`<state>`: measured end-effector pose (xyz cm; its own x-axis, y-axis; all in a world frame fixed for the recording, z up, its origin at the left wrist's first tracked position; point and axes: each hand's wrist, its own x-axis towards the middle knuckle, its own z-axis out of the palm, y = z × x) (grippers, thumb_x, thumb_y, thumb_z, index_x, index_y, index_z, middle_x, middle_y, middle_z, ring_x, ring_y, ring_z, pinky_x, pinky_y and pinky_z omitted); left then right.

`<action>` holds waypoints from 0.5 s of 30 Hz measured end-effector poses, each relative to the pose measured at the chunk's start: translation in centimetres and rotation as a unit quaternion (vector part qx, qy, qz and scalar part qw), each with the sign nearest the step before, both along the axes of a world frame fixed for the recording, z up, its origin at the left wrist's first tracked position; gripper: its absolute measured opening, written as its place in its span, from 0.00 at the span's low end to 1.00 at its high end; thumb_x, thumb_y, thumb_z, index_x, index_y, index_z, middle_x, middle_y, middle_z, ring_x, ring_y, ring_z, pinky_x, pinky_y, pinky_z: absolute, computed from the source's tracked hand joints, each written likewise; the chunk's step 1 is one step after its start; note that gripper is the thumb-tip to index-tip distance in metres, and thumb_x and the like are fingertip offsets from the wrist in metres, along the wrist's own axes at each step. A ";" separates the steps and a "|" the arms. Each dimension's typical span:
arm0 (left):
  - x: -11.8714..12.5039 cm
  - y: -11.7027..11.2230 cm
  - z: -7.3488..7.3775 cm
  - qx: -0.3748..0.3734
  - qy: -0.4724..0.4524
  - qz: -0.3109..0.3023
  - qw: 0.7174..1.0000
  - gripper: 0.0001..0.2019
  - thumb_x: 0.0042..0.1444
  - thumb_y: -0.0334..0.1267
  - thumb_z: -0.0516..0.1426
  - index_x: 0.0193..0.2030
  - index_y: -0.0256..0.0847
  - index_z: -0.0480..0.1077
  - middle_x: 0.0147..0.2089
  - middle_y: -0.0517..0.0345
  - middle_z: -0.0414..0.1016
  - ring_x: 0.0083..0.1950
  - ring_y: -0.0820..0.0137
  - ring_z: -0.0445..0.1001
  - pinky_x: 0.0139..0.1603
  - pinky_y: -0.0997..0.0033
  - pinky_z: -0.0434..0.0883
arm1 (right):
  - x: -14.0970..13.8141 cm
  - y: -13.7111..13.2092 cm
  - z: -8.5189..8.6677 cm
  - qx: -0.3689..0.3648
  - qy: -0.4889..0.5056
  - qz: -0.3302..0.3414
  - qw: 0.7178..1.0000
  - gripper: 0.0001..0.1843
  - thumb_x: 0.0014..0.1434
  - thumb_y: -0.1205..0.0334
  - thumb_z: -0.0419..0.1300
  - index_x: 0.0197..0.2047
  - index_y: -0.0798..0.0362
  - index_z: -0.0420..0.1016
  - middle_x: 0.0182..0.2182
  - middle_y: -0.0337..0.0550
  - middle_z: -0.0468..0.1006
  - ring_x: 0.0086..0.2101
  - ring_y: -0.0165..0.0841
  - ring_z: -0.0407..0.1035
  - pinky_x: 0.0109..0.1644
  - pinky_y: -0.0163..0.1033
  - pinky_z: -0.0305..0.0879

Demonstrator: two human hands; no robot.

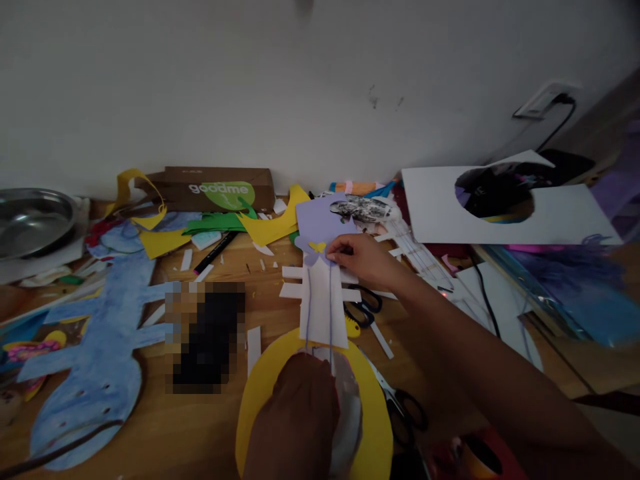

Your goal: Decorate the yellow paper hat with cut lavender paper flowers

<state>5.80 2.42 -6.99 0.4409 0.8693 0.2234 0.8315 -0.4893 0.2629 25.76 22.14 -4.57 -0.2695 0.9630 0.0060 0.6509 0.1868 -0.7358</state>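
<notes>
My right hand (363, 257) pinches at the right edge of a purple paper flower (306, 250) with a yellow centre. The flower lies at the top of a white paper strip (320, 307) with purple lines and side tabs. The strip runs down to a yellow paper disc (255, 400) with a paler, grey-white middle. My left hand (300, 413) rests over the middle of the disc, back of the hand up; its fingers are hidden beneath it. Behind the flower lies a purple paper sheet (320, 215).
Dark-handled scissors (367, 303) lie right of the strip, and another pair (400, 400) lies beside the disc. A blue painted cutout (95, 387), a metal bowl (35, 223), a brown box (220, 190), a black marker (215, 253) and a white board with a hole (430, 200) surround them.
</notes>
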 end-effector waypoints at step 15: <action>-1.2 -1.1 1.8 -0.097 0.017 0.003 0.995 0.18 0.64 0.44 0.58 0.58 0.40 0.69 0.57 0.48 0.72 0.52 0.61 0.75 0.50 0.53 0.76 | 0.0 0.2 -0.5 0.015 0.003 -0.014 1.000 0.04 0.57 0.68 0.63 0.34 0.51 0.79 0.34 0.42 0.83 0.36 0.34 0.74 0.42 0.39 0.67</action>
<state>4.59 1.35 -5.15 0.4405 0.8970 0.0369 0.8440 -0.4278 0.3236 25.72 22.34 -5.05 -0.2416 0.9697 0.0369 0.6521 0.1904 -0.7339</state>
